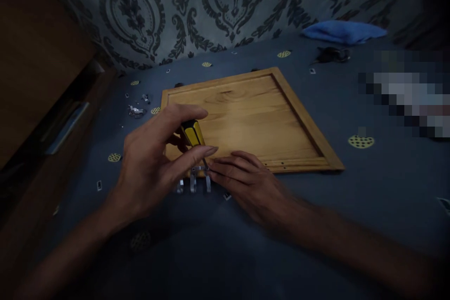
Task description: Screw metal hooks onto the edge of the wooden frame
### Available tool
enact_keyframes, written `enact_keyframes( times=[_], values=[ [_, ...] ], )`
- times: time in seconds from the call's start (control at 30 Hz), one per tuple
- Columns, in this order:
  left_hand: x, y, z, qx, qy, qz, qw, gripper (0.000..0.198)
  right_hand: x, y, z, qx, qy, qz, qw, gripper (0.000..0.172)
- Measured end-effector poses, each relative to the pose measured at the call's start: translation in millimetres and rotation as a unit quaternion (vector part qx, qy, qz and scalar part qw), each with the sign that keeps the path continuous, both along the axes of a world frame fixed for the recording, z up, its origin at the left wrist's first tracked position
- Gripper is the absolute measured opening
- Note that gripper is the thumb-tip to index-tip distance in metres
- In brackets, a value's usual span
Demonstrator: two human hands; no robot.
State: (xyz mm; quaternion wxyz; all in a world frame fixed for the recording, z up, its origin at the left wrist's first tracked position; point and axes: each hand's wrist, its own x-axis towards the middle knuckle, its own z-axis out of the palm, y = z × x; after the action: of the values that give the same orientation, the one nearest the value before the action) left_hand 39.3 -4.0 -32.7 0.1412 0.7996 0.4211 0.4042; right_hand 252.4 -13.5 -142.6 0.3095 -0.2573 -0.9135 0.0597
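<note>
My left hand is curled around the yellow-and-black handle of a screwdriver, with the thumb and index finger apart on either side of it. The shaft tilts down to a silvery metal hinge at the near edge of a framed wooden panel. Close to the screwdriver tip, my right hand rests on that edge, its fingers bunched together. Whatever its fingertips pinch is too small to make out. Part of the hinge and the panel's near left corner are hidden by my left hand.
Loose metal hardware lies left of the panel on the dark patterned cloth. Behind at the right are a blue cloth and a small black object. Wooden furniture borders the left side; a patterned surface rises behind.
</note>
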Motion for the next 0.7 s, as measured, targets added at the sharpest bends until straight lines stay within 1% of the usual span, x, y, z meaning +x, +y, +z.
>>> enact_keyframes(
  times=[0.07,0.17,0.27,0.37,0.43,0.47,0.53,0.6,0.7],
  values=[
    [0.6,-0.7,-0.2,-0.009,-0.018,-0.003,1.000,0.032,0.0,0.1,-1.5,-0.001,0.008,0.002,1.000,0.041],
    [1.0,-2.9,2.7,-0.035,-0.038,-0.014,0.999,0.041,0.0,0.1,-4.4,0.002,0.014,-0.001,1.000,0.041],
    [-1.1,-5.6,10.3,-0.010,-0.040,-0.011,0.999,0.041,1.2,-0.2,-5.6,-0.011,-0.001,0.007,1.000,0.045],
    [-4.6,-9.0,19.8,0.013,-0.046,0.031,0.998,0.043,2.9,-1.3,-3.8,-0.029,-0.011,0.017,0.999,0.048],
    [-6.1,-11.1,23.8,-0.015,-0.051,0.063,0.997,0.048,3.6,-2.2,-1.5,-0.037,-0.009,0.017,0.999,0.049],
    [-6.4,-11.7,24.4,-0.027,-0.051,0.067,0.996,0.049,3.7,-2.5,-0.4,-0.039,-0.006,0.015,0.999,0.048],
    [-6.5,-11.8,22.7,-0.038,-0.052,0.047,0.997,0.047,3.5,-2.9,1.5,-0.042,-0.001,0.014,0.999,0.048],
    [-6.3,-10.5,18.8,-0.029,-0.055,0.023,0.998,0.043,3.0,-2.8,2.2,-0.043,0.004,0.012,0.999,0.048],
    [-6.4,-7.6,13.3,-0.009,-0.056,0.016,0.998,0.042,2.0,-2.7,1.0,-0.045,0.005,0.010,0.999,0.045]
  ],
)
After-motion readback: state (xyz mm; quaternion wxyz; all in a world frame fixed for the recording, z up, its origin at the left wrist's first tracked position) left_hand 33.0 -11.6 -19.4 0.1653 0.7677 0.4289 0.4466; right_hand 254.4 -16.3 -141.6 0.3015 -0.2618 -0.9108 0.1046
